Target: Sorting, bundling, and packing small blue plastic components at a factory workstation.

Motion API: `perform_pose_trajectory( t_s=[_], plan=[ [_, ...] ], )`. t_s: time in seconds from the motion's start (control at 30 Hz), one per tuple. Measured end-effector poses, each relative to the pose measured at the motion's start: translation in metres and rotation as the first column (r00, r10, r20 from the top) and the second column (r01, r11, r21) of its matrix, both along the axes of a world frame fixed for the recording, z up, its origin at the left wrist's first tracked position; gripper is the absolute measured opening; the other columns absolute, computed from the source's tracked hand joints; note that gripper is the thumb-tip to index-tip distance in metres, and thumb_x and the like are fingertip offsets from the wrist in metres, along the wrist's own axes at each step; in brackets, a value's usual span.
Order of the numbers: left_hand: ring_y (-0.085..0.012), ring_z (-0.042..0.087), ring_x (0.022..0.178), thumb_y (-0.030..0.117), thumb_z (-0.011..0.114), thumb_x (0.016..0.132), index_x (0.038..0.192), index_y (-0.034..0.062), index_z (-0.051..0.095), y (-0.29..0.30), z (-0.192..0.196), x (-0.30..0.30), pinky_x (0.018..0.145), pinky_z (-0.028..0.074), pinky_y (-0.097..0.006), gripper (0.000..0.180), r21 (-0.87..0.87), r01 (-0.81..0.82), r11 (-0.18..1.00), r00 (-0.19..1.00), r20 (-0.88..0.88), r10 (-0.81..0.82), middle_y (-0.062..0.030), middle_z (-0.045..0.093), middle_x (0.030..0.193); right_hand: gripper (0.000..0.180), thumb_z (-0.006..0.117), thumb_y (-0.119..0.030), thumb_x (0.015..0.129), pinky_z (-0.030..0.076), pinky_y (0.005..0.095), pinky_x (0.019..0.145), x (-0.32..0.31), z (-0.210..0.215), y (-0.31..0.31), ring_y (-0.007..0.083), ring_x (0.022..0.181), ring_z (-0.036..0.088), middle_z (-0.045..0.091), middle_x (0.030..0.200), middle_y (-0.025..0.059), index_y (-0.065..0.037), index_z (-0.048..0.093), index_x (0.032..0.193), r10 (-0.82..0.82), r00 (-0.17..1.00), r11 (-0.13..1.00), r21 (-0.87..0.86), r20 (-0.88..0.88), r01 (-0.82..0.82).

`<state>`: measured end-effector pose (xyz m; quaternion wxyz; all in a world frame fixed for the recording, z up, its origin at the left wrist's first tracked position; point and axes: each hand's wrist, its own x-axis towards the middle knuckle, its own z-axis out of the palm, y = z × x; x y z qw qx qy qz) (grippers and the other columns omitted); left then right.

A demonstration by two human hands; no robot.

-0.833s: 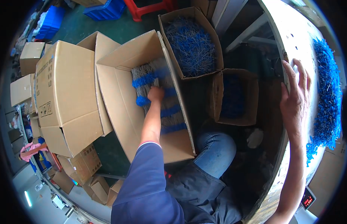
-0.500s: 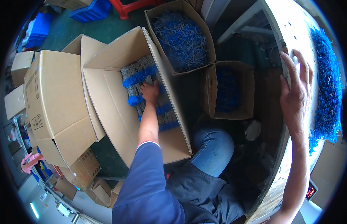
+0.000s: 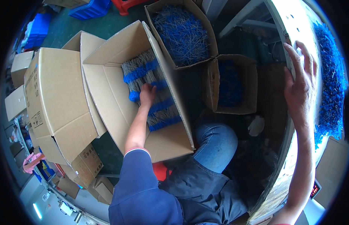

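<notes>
A: Deep inside the open carton (image 3: 118, 108), the left hand (image 3: 147, 94) lies palm down on the bundled wires (image 3: 152, 93), grey strands banded in blue, laid in rows against the carton's far wall. Are the fingers closed on a bundle?

B: They curl over the rows, but whether they clamp a bundle or only press on it cannot be told from the head view. Less than a second ago the same hand lay nearer the blue band at the upper left of the stack; it has since slid toward the middle rows, which suggests the rows are being pressed or straightened, not lifted out.

A: And the right hand (image 3: 300, 84)?

B: Fingers spread and flat, holding nothing, it rests on the edge of the pale surface (image 3: 294, 26), just beside a heap of loose blue pieces (image 3: 332, 82). It has stayed there throughout.

A: Surroundings?

B: Beyond the carton stands a box of loose blue wires (image 3: 182, 33), beside it a smaller box (image 3: 232, 84) with darker blue contents; closed cartons (image 3: 50, 93) are stacked to the left.
</notes>
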<state>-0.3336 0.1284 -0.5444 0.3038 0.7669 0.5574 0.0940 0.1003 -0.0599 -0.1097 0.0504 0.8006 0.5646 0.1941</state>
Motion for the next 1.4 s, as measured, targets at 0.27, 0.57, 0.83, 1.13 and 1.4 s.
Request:
perform_pose_trajectory(
  t_s=[0.27, 0.57, 0.83, 1.13, 1.4],
  plan=[
    [-0.0384, 0.066, 0.099, 0.027, 0.068, 0.096, 0.116, 0.0065, 0.064, -0.004, 0.013, 0.002, 0.086, 0.054, -0.045, 0.029, 0.130, 0.000, 0.991, 0.988, -0.154, 0.020, -0.0175, 0.066, 0.112, 0.057, 0.070, 0.002, 0.089, 0.045, 0.0470, 0.114, -0.014, 0.010, 0.006, 0.0362, 0.140, 0.046, 0.050, 0.150, 0.0100, -0.024, 0.060, 0.139, -0.003, 0.999, 1.000, 0.023, -0.046, 0.004],
    [-0.0078, 0.055, 0.073, 0.022, 0.049, 0.110, 0.113, 0.0029, 0.060, -0.152, 0.281, 0.081, 0.061, 0.046, -0.022, 0.023, 0.067, 0.010, 0.998, 0.615, 0.786, -0.059, -0.0061, 0.060, 0.101, 0.052, 0.069, -0.004, 0.090, 0.046, 0.0470, 0.109, -0.013, 0.012, 0.008, 0.0379, 0.133, 0.051, 0.055, 0.144, 0.0103, -0.024, 0.062, 0.137, 0.064, 0.998, 0.993, 0.096, 0.011, -0.064],
    [-0.0183, 0.066, 0.078, 0.016, 0.056, 0.102, 0.111, 0.0016, 0.064, -0.272, 0.134, 0.172, 0.067, 0.054, -0.031, 0.019, -0.620, -0.168, 0.767, 0.793, 0.377, 0.479, -0.0130, 0.067, 0.101, 0.042, 0.062, 0.000, 0.080, 0.048, 0.0490, 0.098, -0.022, 0.016, 0.010, 0.0403, 0.123, 0.051, 0.055, 0.132, 0.0177, -0.011, 0.065, 0.120, 0.095, 0.990, 0.981, 0.182, -0.109, -0.074],
    [-0.0377, 0.071, 0.103, 0.018, 0.055, 0.095, 0.107, 0.0061, 0.072, -0.315, -0.090, 0.157, 0.089, 0.055, -0.048, 0.024, -0.402, -0.424, 0.811, 0.899, -0.297, 0.323, -0.0212, 0.073, 0.107, 0.031, 0.065, -0.001, 0.087, 0.049, 0.0473, 0.096, -0.031, 0.013, 0.024, 0.0378, 0.120, 0.054, 0.056, 0.128, 0.0172, -0.009, 0.067, 0.117, 0.090, 0.995, 0.979, 0.187, -0.052, -0.078],
    [-0.0387, 0.074, 0.097, 0.028, 0.062, 0.091, 0.097, 0.0054, 0.078, -0.235, -0.144, 0.188, 0.085, 0.057, -0.051, 0.028, -0.510, -0.326, 0.796, 0.939, -0.273, 0.210, -0.0218, 0.074, 0.103, 0.046, 0.068, -0.002, 0.090, 0.046, 0.0468, 0.109, 0.004, 0.004, 0.001, 0.0365, 0.131, 0.054, 0.056, 0.144, 0.0116, -0.022, 0.066, 0.132, 0.138, 0.989, 0.990, 0.018, -0.049, -0.137]
  ],
)
